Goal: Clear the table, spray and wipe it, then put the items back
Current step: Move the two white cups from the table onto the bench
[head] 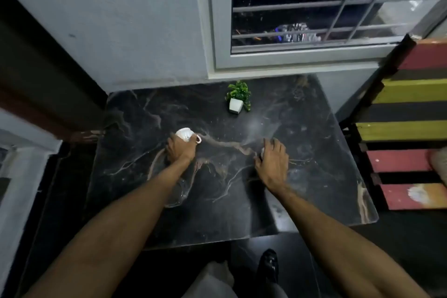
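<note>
Table [314, 176] of dark veined marble, seen from above. At left, the left hand [180, 150] curls its fingers round a white cup [185, 133], low over the marble, handle pointing toward the centre. A hold on the body rather than the handle should keep it level. Beneath that forearm stands a clear glass [177, 193], liable to be knocked by the arm. Farther back, near the wall, a small potted plant [238, 99] stands well apart. At right, the right hand [272, 162] covers a small white object [262, 151], possibly a second cup; whether it grips cannot be told. A striped slatted bench [406, 128] flanks the table's right edge.
</note>
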### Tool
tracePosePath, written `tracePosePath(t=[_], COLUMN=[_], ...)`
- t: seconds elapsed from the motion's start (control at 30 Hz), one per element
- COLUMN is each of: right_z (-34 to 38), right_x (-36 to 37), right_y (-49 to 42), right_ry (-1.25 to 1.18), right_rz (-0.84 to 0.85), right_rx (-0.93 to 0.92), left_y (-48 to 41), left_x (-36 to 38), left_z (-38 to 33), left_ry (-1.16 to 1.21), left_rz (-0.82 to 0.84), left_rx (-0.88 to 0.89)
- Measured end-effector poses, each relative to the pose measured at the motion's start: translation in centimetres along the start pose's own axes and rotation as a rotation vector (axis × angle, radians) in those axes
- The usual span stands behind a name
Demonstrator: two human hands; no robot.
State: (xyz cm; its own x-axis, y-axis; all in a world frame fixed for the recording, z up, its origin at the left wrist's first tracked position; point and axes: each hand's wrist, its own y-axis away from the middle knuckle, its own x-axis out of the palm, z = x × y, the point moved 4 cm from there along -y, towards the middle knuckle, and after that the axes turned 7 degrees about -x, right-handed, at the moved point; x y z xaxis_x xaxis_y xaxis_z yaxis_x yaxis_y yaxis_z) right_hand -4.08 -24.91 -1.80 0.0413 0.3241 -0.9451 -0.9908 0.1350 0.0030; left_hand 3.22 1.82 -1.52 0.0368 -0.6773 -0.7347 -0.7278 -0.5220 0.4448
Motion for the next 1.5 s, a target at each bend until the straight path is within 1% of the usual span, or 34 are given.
tracePosePath(t=[0.1,0.2,0.37,0.47,0.6,0.67,0.73,0.83,0.97,1.1,1.23,1.3,1.5], right_z=[-0.5,-0.9,-1.9,-2.5,-3.4,-4.4,-6.0,-9.7,-17.2,-27.5,-39.3,-44.1,-57.2], right_x=[0.8,1.6,1.9,2.0,0.7,-0.9,-2.9,-6.1,-10.3,-13.4,-14.7,-14.8,-13.5], right_y=[-0.4,-0.7,-1.5,-1.5,-1.0,-0.6,-0.2,0.7,1.5,1.8,1.4,1.1,-0.7], right_ry=[0.032,0.044,-0.034,-0.132,-0.391,-0.544,-0.672,-0.787,-0.831,-0.785,-0.831,-0.832,-0.764], right_rz=[0.067,0.098,0.085,0.061,-0.055,-0.166,-0.282,-0.387,-0.504,-0.554,-0.529,-0.499,-0.412], right_rx=[0.107,0.120,0.234,0.243,0.244,0.266,0.256,0.238,0.256,0.315,0.379,0.403,0.412], left_y=[-1.6,-2.7,-4.1,-3.4,-0.2,2.3,5.2,10.0,17.2,24.6,31.3,33.7,37.8], left_x=[0.8,1.4,1.8,2.0,3.4,4.4,6.0,9.4,15.3,24.0,34.6,39.0,50.8], left_z=[-0.3,-0.5,-0.5,-0.7,-3.0,-5.2,-7.4,-10.8,-15.3,-19.0,-22.4,-23.6,-27.6], left_ry=[0.020,0.028,0.093,0.106,0.184,0.214,0.302,0.413,0.436,0.408,0.324,0.322,0.386], left_rz=[0.020,0.027,0.019,-0.005,0.045,0.059,0.097,0.185,0.330,0.478,0.519,0.530,0.403], left_rx=[-0.095,-0.110,-0.147,-0.126,0.003,0.133,0.280,0.464,0.618,0.674,0.637,0.589,0.417])
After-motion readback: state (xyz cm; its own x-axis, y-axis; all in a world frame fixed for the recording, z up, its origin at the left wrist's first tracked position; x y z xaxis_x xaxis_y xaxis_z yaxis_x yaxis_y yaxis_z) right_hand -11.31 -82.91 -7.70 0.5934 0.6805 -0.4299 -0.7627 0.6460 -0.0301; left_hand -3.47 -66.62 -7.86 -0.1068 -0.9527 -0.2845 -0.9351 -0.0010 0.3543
